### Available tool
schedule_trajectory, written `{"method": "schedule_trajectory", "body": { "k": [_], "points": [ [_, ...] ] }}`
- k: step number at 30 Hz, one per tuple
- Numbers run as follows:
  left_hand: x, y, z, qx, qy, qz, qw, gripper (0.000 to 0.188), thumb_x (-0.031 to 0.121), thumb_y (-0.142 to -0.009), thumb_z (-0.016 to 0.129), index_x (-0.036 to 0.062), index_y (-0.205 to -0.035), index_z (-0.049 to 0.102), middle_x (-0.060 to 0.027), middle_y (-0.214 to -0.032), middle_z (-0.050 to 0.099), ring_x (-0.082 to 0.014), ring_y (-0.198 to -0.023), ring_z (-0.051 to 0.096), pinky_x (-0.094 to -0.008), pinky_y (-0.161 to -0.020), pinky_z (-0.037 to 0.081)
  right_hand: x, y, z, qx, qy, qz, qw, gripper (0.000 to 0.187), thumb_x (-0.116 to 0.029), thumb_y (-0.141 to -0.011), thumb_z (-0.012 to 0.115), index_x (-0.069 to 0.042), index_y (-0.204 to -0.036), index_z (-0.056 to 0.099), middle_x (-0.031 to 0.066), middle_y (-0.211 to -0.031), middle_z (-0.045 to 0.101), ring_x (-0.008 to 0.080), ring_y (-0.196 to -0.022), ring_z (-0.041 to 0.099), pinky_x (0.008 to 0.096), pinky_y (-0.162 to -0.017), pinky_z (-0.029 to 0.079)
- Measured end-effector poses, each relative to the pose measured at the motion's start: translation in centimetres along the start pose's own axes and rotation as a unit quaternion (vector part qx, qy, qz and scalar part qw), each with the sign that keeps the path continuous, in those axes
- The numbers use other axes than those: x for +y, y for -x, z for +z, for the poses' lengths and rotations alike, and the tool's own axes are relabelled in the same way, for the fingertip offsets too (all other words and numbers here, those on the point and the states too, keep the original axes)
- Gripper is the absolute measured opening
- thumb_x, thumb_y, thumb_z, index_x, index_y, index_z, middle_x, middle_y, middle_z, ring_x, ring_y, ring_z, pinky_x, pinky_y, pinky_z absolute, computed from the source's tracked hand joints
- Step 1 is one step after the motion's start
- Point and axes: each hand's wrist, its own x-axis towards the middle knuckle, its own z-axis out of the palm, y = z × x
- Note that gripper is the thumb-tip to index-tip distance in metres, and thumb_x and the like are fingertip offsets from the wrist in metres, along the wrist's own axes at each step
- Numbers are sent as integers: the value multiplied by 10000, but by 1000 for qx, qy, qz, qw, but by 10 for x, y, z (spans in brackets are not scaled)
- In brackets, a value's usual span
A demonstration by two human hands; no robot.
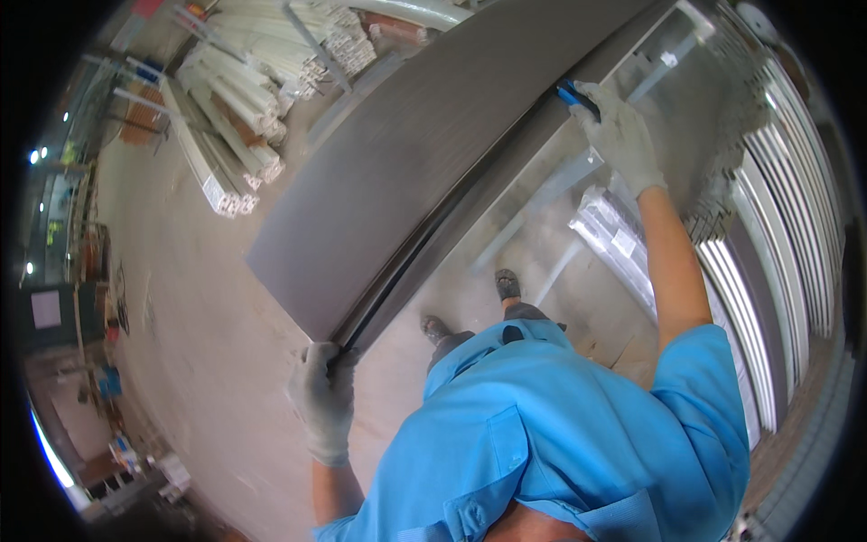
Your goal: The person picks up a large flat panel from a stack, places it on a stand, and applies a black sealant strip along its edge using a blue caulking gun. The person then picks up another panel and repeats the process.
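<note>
A long dark grey panel (424, 154) stretches from the left middle up to the top right. Along its near side runs a dark groove, with a narrower grey strip (470, 194) beside it. My left hand (323, 393), in a light work glove, is closed around the panel's near left end, where groove and strip finish. Farther up the same edge, my gloved right hand (623, 135) grips a small blue-and-black hand tool (569, 93) against the groove. The tool's working end is hidden, so its exact kind cannot be made out.
Bundles of long pale profiles (226, 117) lie on the floor at the upper left. Silvery profiles (777, 226) are stacked at my right, beside a plastic-wrapped bundle (619, 235). A metal frame (551, 185) shows below the panel. My sandalled feet (508, 285) stand near it.
</note>
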Motion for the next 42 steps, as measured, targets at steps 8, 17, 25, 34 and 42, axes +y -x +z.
{"method": "schedule_trajectory", "body": {
  "k": [8, 17, 25, 34, 42],
  "points": [
    [-47, 16, -31, -223, 365, -169, 888, 326, 276, -1033, 639, -24, -1147, 696, 10, -771, 563, -59, -669, 499, -223, -610, 414, -19, 2, 4, -19, 64, 110, 992, 373, -450, -964, 585, -278, -1292, 638, 75, -1082, 749, 322, -1050, 703, 515, -922, 512],
    [-54, 15, -27, -225, 283, -117, 925, 228, 198, -1021, 650, -26, -1059, 666, 19, -686, 521, -48, -616, 464, -223, -558, 389, -30, -1, 2, -40, 84, 145, 985, 396, -480, -1002, 529, -304, -1350, 598, 86, -1093, 750, 329, -1075, 704, 517, -942, 511],
    [-46, 9, -39, -316, 343, -213, 859, 351, 289, -1038, 624, -39, -1123, 712, 4, -666, 587, -66, -591, 508, -231, -552, 404, -33, 0, -4, -68, 64, 167, 981, 415, -420, -985, 582, -237, -1357, 601, 166, -1186, 715, 386, -1148, 648, 462, -996, 499],
    [-46, 7, -44, -356, 410, -213, 812, 191, 111, -902, 769, -49, -996, 728, -75, -804, 663, -114, -718, 591, -262, -672, 471, -29, 2, -9, -60, 40, 117, 990, 440, -415, -982, 577, -235, -1384, 585, 148, -1209, 713, 374, -1131, 656, 447, -978, 502],
    [-36, 9, -33, -136, 118, -31, 983, 190, -53, -745, 778, 12, -875, 656, -49, -798, 590, -142, -717, 580, -277, -664, 446, -24, 2, -5, -53, 27, 114, 992, 452, -415, -978, 585, -229, -1390, 582, 147, -1210, 714, 365, -1117, 665, 441, -969, 505]
  ]
}}
